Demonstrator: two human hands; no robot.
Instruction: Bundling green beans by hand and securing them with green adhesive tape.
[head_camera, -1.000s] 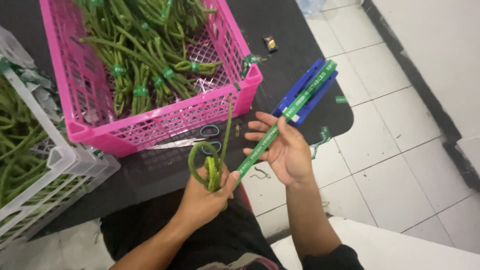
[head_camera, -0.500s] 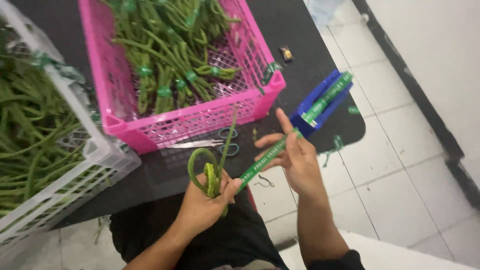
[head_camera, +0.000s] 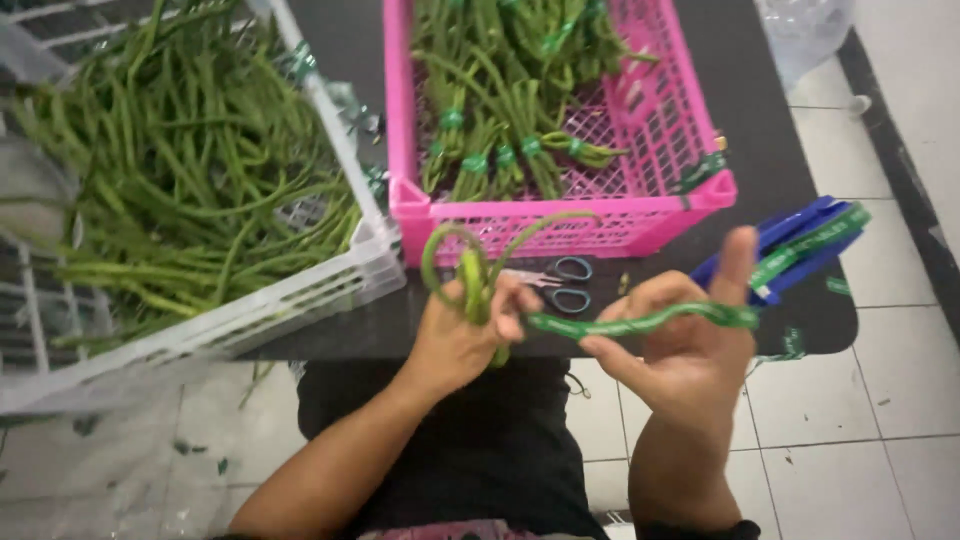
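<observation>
Left hand (head_camera: 462, 335) gripping folded long beans (head_camera: 470, 280). Right hand (head_camera: 680, 345) pinching green tape strip (head_camera: 640, 322) running from the beans to a blue dispenser (head_camera: 790, 245). Scissors (head_camera: 560, 283) behind on table (head_camera: 330, 325). Beyond: pink crate (head_camera: 410, 200), white crate (head_camera: 300, 290), both holding beans.

The pink crate (head_camera: 560, 215) is sitting on the surface (head_camera: 760, 130), holding tied bean bundles (head_camera: 500, 120). Left of the crate is lying the white crate (head_camera: 300, 290); just before it, the scissors (head_camera: 555, 285); right, the tape dispenser (head_camera: 800, 245).
</observation>
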